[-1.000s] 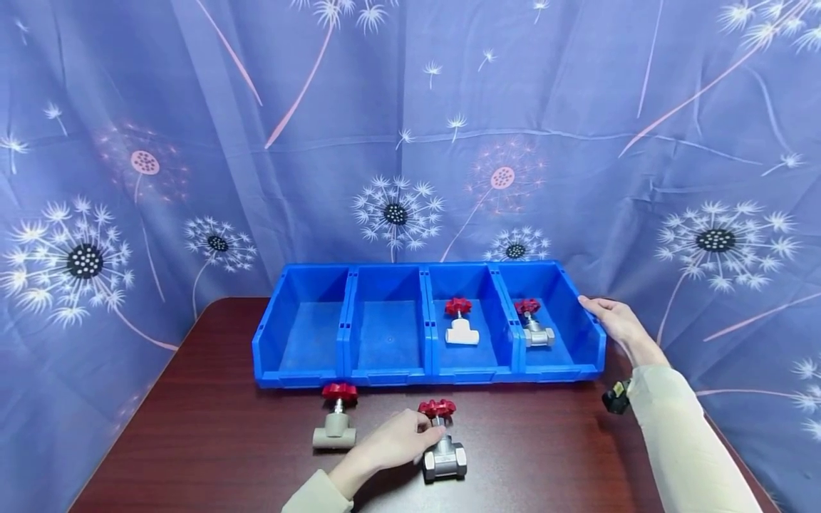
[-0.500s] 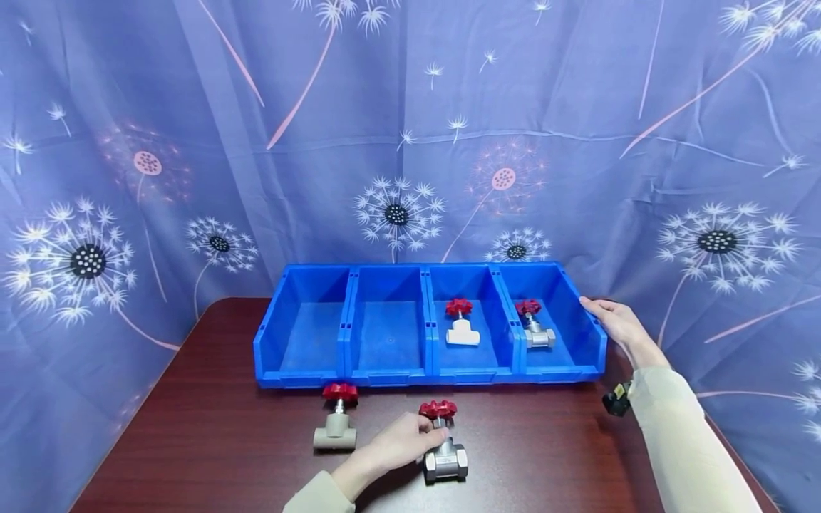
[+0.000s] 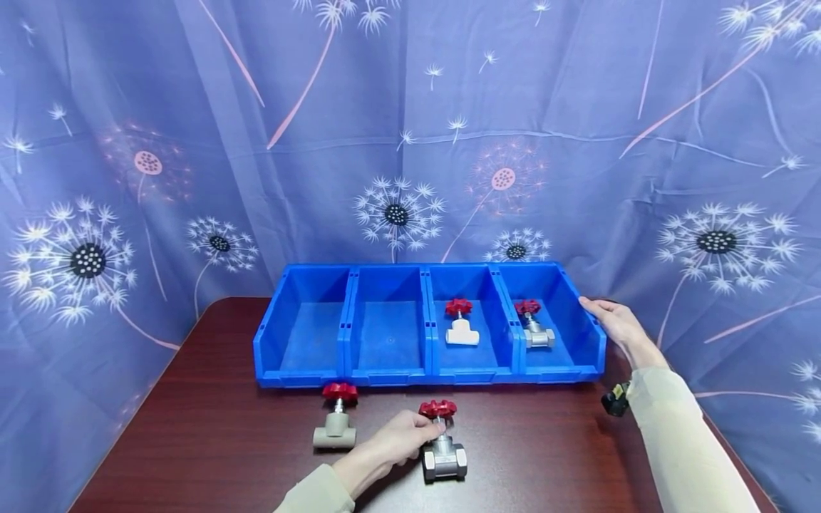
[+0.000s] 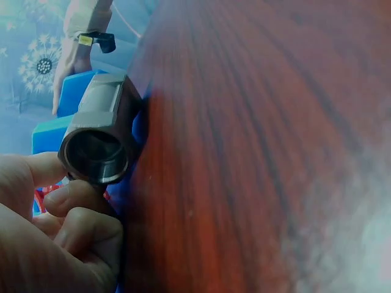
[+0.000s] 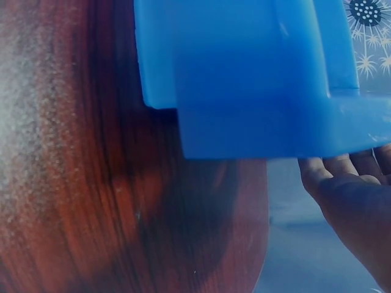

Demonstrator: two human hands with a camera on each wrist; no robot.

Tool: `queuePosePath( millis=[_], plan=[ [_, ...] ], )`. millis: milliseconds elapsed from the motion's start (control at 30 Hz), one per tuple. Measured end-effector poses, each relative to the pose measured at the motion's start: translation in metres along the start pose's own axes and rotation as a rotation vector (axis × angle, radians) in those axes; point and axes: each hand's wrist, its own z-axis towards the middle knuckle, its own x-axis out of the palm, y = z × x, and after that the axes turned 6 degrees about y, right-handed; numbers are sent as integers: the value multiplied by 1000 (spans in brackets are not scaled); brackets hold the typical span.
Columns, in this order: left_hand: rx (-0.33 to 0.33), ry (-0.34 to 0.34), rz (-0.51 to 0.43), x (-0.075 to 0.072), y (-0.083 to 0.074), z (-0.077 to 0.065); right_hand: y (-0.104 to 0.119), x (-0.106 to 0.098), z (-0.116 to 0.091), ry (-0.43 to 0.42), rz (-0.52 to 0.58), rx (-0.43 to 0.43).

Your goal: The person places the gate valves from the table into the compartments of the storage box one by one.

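Observation:
My left hand (image 3: 399,436) pinches the neck of a metal gate valve (image 3: 445,462) with a red handwheel, on the table in front of the bins. In the left wrist view the valve's open threaded end (image 4: 98,155) faces the camera, with thumb and fingers just beside it. Far to the right, my right hand (image 3: 614,322) holds the outer right wall of the blue bin row (image 3: 385,380); in the right wrist view its fingertips go out of sight behind the blue wall (image 5: 244,122). A beige valve (image 3: 336,431) with a red handwheel lies left of my left hand.
Inside the third compartment from the left lies a white valve (image 3: 462,332) with a red handwheel. A smaller metal valve (image 3: 539,336) lies in the rightmost one. Behind the dark wooden table (image 3: 212,442) hangs a blue dandelion-print curtain (image 3: 308,192).
The left hand's fingers have shifted slightly around the metal valve's neck. The valve stays in place, and the right hand remains at the bin wall.

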Motion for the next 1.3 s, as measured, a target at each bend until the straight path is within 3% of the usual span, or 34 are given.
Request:
queuePosePath(
  millis=[367, 733, 1100, 1300],
  plan=[
    [28, -22, -56, 2, 1, -3, -1, 4, 0, -22, -7, -7],
    [49, -29, -14, 0, -3, -7, 0, 3, -1, -12, 6, 7],
    [79, -18, -16, -18, -19, -15, 4, 1, -3, 43, 7, 35],
    [93, -31, -10, -35, -31, -17, 3, 0, -3, 2, 17, 31]
  ],
)
